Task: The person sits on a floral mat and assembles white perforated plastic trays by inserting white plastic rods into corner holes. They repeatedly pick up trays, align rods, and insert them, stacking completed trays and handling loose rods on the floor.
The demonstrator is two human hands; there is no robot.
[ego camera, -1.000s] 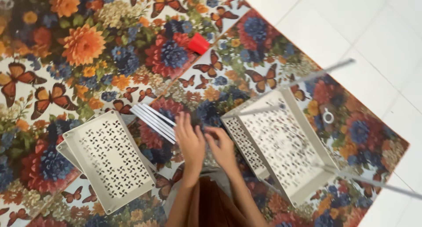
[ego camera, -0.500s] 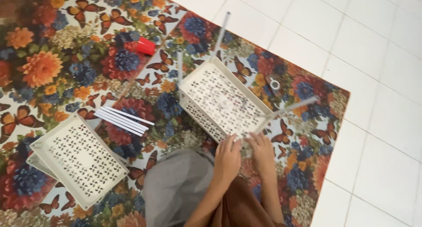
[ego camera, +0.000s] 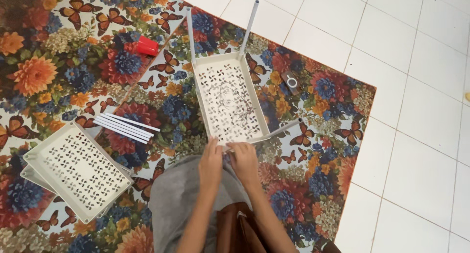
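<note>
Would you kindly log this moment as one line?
left hand on shelf tray near edge | right hand same edge | loose tubes on mat

Bright even daylight, soft shadows, slight blur

A home floor serves as the workspace: a large mat (ego camera: 73,72) printed with orange flowers, blue blooms and butterflies lies spread over glossy white floor tiles (ego camera: 416,111). Household shelf parts rest across it — perforated cream trays (ego camera: 78,170), a bundle of white tubes (ego camera: 125,128) and a small red cup (ego camera: 147,46) — with no bench or shop fittings in view.
</note>
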